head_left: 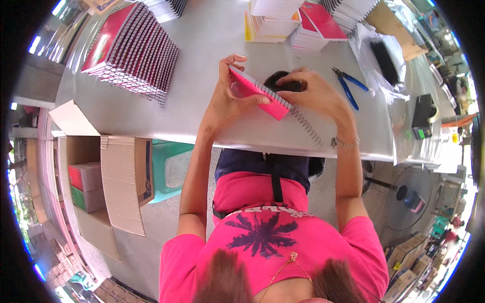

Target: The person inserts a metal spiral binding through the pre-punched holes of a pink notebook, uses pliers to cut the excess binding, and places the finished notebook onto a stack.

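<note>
Pink notebook (276, 108) — clamped in left hand (225, 103), right hand (318, 91) at its wire coil (289, 106), grip unclear

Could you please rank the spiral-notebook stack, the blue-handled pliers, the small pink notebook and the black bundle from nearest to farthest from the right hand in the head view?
From the right hand:
1. Small pink notebook: at its fingertips.
2. Blue-handled pliers: just to its right.
3. Black bundle: farther right.
4. Spiral-notebook stack: well off to the left.
</note>
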A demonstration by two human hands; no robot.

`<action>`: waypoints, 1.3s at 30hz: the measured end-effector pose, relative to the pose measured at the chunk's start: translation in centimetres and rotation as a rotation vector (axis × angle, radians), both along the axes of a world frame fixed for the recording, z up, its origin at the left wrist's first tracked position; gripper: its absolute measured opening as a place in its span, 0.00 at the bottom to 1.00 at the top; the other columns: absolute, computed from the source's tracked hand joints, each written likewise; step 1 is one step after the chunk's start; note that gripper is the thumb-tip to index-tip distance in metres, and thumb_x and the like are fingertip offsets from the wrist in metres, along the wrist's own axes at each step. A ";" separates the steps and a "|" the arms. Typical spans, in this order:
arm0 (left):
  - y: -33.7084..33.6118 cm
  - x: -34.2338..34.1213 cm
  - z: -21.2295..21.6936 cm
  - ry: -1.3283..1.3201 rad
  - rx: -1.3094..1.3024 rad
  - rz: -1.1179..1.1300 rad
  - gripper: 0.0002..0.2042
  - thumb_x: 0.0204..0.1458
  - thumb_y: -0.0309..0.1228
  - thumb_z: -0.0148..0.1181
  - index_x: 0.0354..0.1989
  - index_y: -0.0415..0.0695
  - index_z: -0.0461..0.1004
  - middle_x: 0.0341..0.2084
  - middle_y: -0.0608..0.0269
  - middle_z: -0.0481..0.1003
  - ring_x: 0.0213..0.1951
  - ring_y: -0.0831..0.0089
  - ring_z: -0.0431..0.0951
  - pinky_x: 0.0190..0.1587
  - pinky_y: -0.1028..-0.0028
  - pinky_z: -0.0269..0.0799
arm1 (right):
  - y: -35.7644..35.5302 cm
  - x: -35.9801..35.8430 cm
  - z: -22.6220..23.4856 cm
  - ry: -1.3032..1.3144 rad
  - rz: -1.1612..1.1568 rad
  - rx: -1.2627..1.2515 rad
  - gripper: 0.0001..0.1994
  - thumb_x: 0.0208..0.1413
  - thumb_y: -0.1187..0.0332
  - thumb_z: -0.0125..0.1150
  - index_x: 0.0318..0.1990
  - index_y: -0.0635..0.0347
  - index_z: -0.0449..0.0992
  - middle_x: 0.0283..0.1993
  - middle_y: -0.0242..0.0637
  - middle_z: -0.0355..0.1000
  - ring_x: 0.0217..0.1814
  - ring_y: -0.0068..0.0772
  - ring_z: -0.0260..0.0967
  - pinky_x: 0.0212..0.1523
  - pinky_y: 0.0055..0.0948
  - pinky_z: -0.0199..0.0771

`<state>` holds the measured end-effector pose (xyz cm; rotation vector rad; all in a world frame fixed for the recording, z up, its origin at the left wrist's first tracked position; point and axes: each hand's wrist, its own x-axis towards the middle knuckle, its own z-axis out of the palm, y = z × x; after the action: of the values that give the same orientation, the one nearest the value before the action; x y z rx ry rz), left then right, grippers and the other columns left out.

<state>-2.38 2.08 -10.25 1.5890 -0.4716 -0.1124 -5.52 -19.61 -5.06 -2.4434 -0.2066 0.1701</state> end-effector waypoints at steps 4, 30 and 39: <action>0.0 -0.4 -0.8 0.014 0.020 -0.028 0.47 0.29 0.35 0.81 0.58 0.46 0.54 0.49 0.58 0.61 0.54 0.65 0.64 0.57 0.68 0.63 | -0.3 -1.1 -0.5 0.181 -0.068 0.562 0.19 0.50 0.59 0.67 0.45 0.62 0.80 0.46 0.41 0.76 0.47 0.26 0.71 0.50 0.24 0.70; 0.5 0.5 -1.4 0.069 -0.051 -0.077 0.40 0.37 0.32 0.78 0.56 0.48 0.54 0.48 0.64 0.59 0.53 0.71 0.62 0.56 0.72 0.61 | 0.9 0.6 1.1 0.125 0.057 0.416 0.16 0.53 0.63 0.66 0.44 0.64 0.79 0.32 0.29 0.73 0.31 0.14 0.62 0.30 0.21 0.62; 0.4 -0.1 -1.0 0.043 -0.106 -0.109 0.31 0.43 0.22 0.71 0.53 0.49 0.57 0.44 0.69 0.57 0.49 0.77 0.61 0.55 0.75 0.60 | 0.5 0.3 -0.5 0.129 -0.078 0.455 0.16 0.53 0.61 0.66 0.43 0.64 0.79 0.38 0.35 0.75 0.38 0.22 0.69 0.41 0.22 0.69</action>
<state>-2.47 2.48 -11.25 1.4544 -0.5227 -0.2007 -5.19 -19.12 -5.57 -1.9766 -0.0812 0.2187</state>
